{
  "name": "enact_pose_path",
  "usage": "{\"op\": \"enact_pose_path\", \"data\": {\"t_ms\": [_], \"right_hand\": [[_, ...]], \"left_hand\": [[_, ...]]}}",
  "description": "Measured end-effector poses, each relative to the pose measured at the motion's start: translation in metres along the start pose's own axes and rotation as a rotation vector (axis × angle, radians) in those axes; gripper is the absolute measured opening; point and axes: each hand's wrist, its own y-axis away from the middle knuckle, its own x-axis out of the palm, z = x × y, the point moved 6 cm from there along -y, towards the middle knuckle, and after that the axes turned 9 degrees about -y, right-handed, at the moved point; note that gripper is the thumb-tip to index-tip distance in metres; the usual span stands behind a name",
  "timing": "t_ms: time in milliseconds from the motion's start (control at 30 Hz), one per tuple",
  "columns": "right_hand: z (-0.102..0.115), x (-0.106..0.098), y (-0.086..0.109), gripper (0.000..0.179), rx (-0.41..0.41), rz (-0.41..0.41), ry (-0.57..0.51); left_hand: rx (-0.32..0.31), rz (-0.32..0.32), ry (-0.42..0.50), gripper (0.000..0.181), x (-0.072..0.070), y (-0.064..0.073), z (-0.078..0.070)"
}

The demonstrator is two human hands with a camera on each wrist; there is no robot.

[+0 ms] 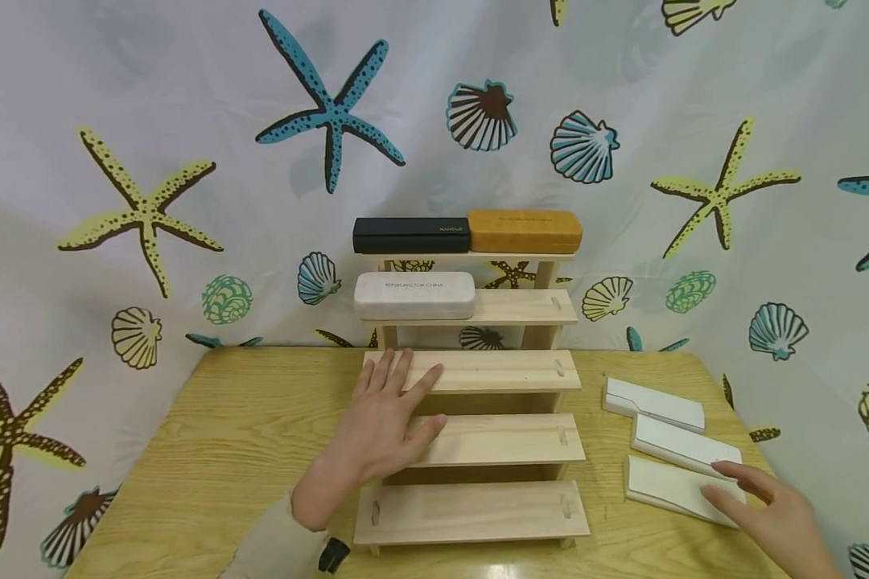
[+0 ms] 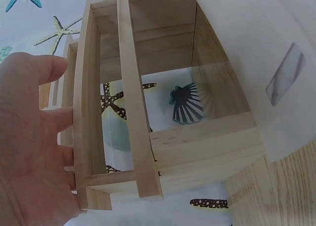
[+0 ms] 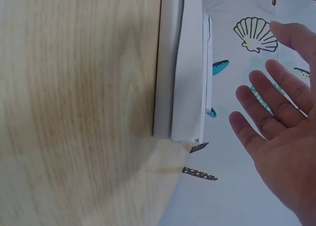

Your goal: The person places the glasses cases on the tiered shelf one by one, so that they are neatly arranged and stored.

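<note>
My left hand [image 1: 387, 426] lies with spread fingers on the left part of the middle tier of a stepped wooden rack [image 1: 507, 371]. The left wrist view shows the same fingers at the edge of a wooden board [image 2: 84, 137], with nothing gripped. My right hand [image 1: 771, 511] hovers with parted thumb and fingers at the right end of the nearest white case [image 1: 677, 486]. Just behind it lie a second white case [image 1: 684, 442] and a third [image 1: 652, 402]. From the right wrist, my hand [image 3: 291, 142] appears with extended fingers, apart from the white case [image 3: 187, 87].
On the rack's top tier sit a black case [image 1: 411, 236] and an orange case [image 1: 525, 232] side by side. A white lettered case [image 1: 414, 296] rests on the tier below. The rack stands on a wooden table [image 1: 261, 426] against a sea-patterned cloth [image 1: 420, 48].
</note>
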Motion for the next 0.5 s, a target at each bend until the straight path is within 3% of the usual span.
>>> {"op": "enact_pose_path", "data": {"t_ms": [267, 500], "right_hand": [[-0.023, -0.003, -0.003, 0.092, 0.105, 0.033, -0.005], [-0.027, -0.003, 0.001, 0.083, 0.000, -0.080, 0.052]], "left_hand": [[-0.003, 0.008, 0.002, 0.070, 0.000, 0.000, 0.001], [-0.006, 0.013, 0.011, 0.070, 0.001, 0.000, 0.001]]}}
